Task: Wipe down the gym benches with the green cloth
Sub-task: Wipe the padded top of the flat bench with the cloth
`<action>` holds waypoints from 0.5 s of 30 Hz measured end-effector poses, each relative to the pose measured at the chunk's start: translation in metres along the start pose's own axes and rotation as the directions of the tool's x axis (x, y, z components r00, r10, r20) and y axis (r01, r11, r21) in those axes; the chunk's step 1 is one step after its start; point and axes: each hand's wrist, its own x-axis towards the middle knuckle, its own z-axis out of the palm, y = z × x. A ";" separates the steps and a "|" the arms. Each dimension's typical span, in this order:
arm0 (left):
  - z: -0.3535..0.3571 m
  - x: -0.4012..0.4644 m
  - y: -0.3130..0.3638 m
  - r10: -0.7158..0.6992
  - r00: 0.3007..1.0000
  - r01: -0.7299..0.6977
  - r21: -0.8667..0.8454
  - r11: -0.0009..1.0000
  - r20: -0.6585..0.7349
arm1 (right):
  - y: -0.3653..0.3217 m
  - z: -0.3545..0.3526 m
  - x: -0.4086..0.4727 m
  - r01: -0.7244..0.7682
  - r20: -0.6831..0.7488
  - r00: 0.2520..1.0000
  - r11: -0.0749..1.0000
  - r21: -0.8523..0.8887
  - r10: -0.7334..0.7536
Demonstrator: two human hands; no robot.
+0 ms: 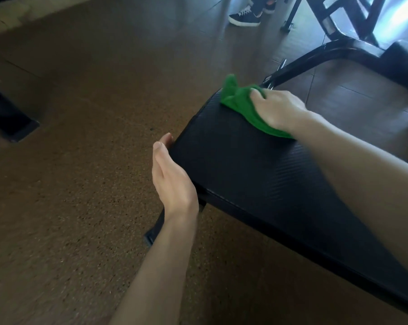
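A black padded gym bench (240, 165) runs from the lower right toward the middle of the view. My right hand (278, 106) presses the green cloth (238, 99) flat on the far end of the pad, fingers bent over the cloth. One bunched corner of the cloth sticks up past the fingertips. My left hand (170, 174) rests against the bench's left side edge with fingers straight and together, holding nothing.
Brown speckled rubber flooring (81, 160) lies to the left. Black metal frames of other equipment (338, 48) stand at the upper right. A person's dark sneaker (245, 17) is on the floor at the top. A dark base (8, 118) sits at the left edge.
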 end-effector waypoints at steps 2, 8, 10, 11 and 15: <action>-0.001 0.000 0.004 -0.026 0.999 0.026 0.020 0.999 0.021 | 0.033 -0.002 -0.018 -0.086 0.000 0.996 0.996 -0.021 0.086; -0.003 0.000 0.005 -0.042 0.998 0.041 0.025 0.999 0.040 | 0.057 0.012 -0.069 -0.195 -0.155 0.970 0.980 -0.038 0.187; -0.004 0.002 0.005 -0.052 0.997 0.051 0.025 0.998 0.054 | 0.048 0.016 -0.069 -0.226 -0.133 0.968 0.971 -0.076 0.215; -0.005 0.002 0.006 -0.056 0.996 0.054 0.026 0.998 0.069 | 0.040 0.016 -0.065 -0.243 -0.109 0.966 0.966 -0.092 0.233; -0.012 0.007 0.006 -0.099 0.981 0.093 0.041 0.995 0.169 | -0.018 0.023 -0.040 -0.236 -0.050 0.971 0.968 -0.082 0.233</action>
